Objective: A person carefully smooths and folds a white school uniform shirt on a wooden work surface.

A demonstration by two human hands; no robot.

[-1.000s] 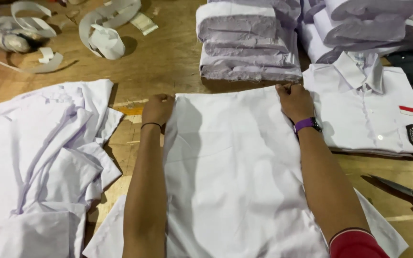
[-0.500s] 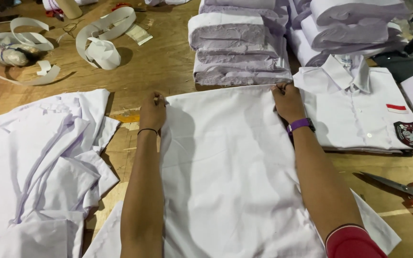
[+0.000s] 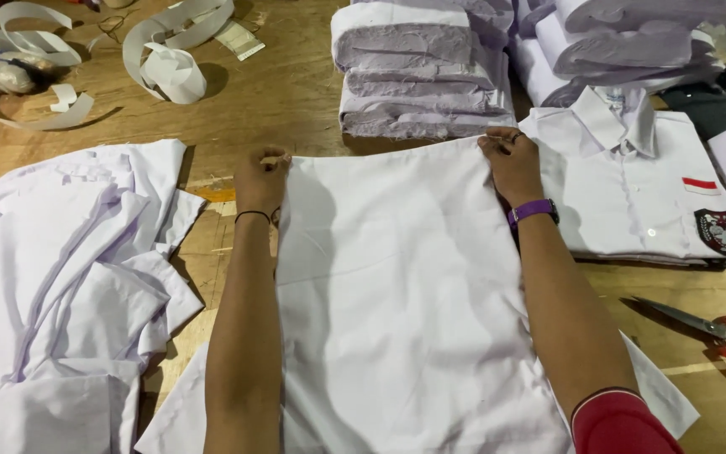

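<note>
A white shirt (image 3: pixel 397 286) lay flat on the wooden table (image 3: pixel 296 92), spread lengthwise away from the person, its far edge running straight between the two hands. The left hand (image 3: pixel 260 181) pinched the far left corner of that edge, fingers curled shut on the cloth; the right hand (image 3: pixel 510 160) gripped the far right corner the same way, a purple wristband (image 3: pixel 533 210) just behind it. Beyond the far edge only a narrow strip of bare wood remained before a stack of folded white cloth (image 3: pixel 422 71), so there was little room to push forward. On the left, a loose pile of white shirts (image 3: pixel 60 286) lay near the left forearm, with a slim gap of table between. On the right, a folded shirt with a badge (image 3: pixel 632 193) sat just beside the right hand, almost touching the spread cloth's edge. Red-handled scissors (image 3: pixel 720 332) rested near the right elbow, apart from the cloth. Curled white paper strips (image 3: pixel 170 50) lay well off at the far left. The wood was worn, warmly lit, and crowded on all sides.
</note>
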